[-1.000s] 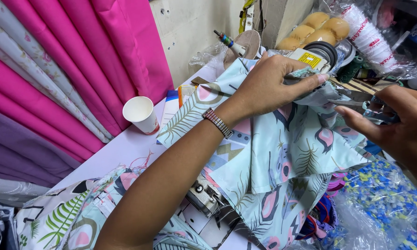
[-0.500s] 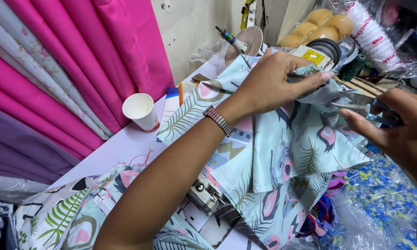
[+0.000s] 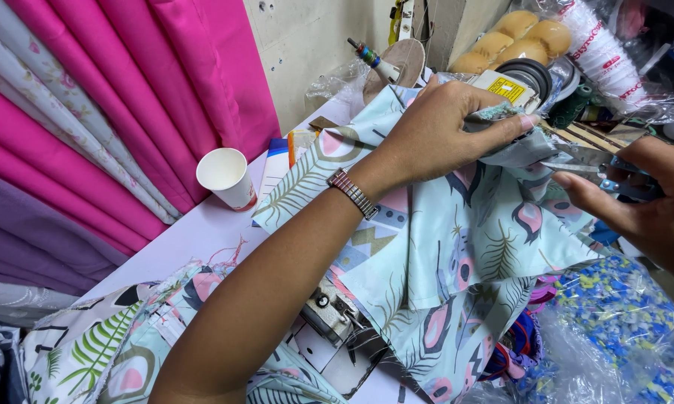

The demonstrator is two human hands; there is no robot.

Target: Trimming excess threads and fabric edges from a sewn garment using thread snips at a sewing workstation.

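My left hand pinches a fold of light blue fabric with a feather print and holds it up over a sewing machine. A metal watch band sits on that wrist. My right hand grips blue-handled scissors, whose blades point left into the fabric edge just below my left fingertips. The cloth drapes down over the machine and toward me.
A white paper cup stands on the white table to the left. Pink, purple and floral fabric bolts lean along the left wall. Thread cones, a stack of cups and plastic-wrapped goods crowd the back right. More printed cloth lies at the lower left.
My left hand has shifted slightly right along the fabric fold. My right hand with the scissors has moved in closer to it.
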